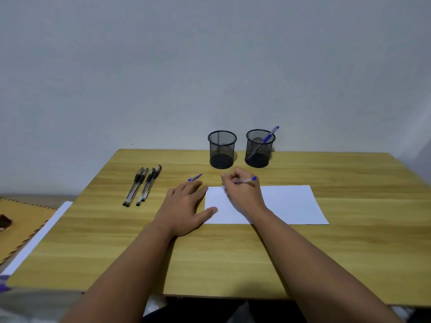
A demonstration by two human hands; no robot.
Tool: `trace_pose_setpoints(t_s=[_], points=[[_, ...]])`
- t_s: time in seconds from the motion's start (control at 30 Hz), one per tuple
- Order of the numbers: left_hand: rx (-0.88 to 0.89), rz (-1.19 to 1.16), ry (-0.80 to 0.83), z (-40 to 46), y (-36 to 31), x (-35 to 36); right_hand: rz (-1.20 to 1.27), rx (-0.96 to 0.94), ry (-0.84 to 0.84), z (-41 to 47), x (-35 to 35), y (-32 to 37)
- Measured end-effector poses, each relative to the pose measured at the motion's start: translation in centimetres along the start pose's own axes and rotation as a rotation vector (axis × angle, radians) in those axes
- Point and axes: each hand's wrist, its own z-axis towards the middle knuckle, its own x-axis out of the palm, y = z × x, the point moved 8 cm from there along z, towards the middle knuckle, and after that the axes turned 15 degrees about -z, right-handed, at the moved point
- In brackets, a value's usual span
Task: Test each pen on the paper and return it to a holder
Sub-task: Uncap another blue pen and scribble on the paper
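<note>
gripping blue pen [245,181], right hand [240,191] over paper [289,203]

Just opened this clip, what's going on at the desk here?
A person is testing pens. The right hand holds a blue pen with its tip at the top left corner of the white paper, while the left hand lies flat, steadying the sheet's left edge. A blue cap lies just beyond the left fingers. One blue pen already stands in the right mesh holder; the left holder looks empty. Four black pens wait on the table.
</note>
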Motion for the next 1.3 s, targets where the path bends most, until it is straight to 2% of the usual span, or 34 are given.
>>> trace_pose_setpoints(t_s=[0.3, 0.53, 0.73, 1.3], points=[[-0.013, 0.037, 0.048, -0.28, -0.06, 0.48, 0.075, 0.012, 0.043, 0.13, 0.65, -0.23], [0.002, -0.059, 0.088, -0.21, 0.5, 0.16, 0.094, 0.023, 0.04, 0.3, 0.75, -0.58], [0.006, -0.057, 0.035, -0.48, 0.12, 0.13, 0.076, 0.037, 0.055, 0.35, 0.76, -0.69], [0.004, -0.029, 0.038, -0.51, -0.02, -0.05, 0.052, 0.046, 0.05, 0.2, 0.99, -0.51]])
